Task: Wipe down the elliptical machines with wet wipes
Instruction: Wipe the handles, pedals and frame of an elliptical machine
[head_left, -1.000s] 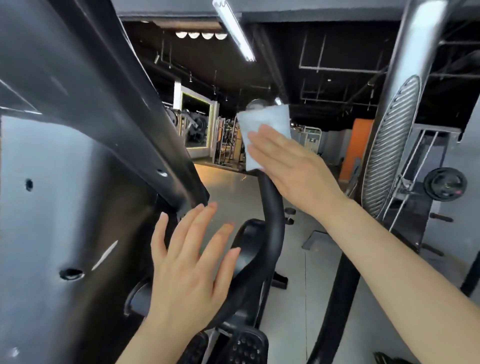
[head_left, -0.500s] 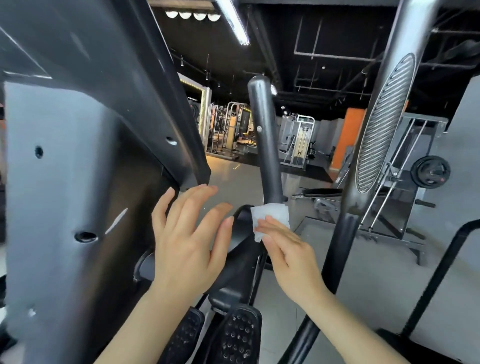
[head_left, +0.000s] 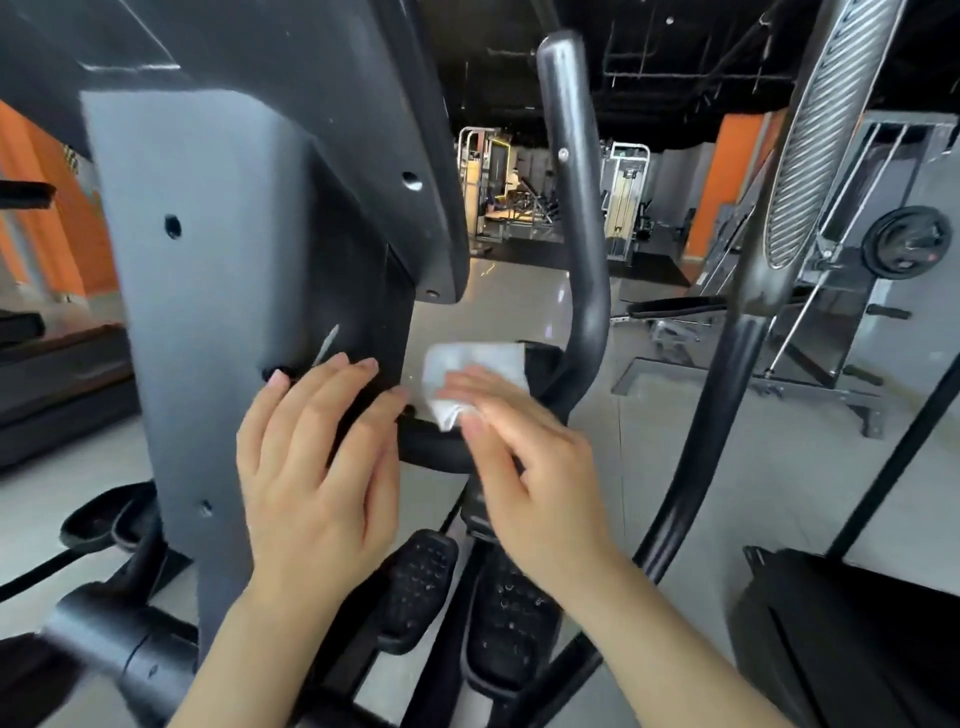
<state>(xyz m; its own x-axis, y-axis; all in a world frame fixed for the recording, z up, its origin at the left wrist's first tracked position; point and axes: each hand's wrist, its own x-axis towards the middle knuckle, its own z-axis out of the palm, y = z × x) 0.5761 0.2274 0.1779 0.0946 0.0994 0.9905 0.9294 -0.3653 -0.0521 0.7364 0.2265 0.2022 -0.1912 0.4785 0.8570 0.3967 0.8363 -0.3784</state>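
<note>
The elliptical's grey console column (head_left: 223, 291) fills the left of the head view. Its black curved handlebar (head_left: 576, 218) rises at centre and bends into a low grip (head_left: 431, 447). My right hand (head_left: 524, 478) presses a crumpled white wet wipe (head_left: 472, 371) with straight fingers onto that low bend. My left hand (head_left: 317, 457) hovers flat with spread fingers just in front of the column's lower edge, holding nothing. Two black studded pedals (head_left: 457, 597) lie below the hands.
A second handle with a ribbed silver grip (head_left: 810, 156) and black arm (head_left: 711, 415) stands to the right. A weight bench and plate rack (head_left: 904, 244) sit beyond it. A black machine body (head_left: 852, 639) is at lower right, orange walls (head_left: 737, 171) behind.
My right hand slid the wipe from the top of the handlebar down to its low bend, then leftward along it. My left hand stayed near the column, and the camera tilted down.
</note>
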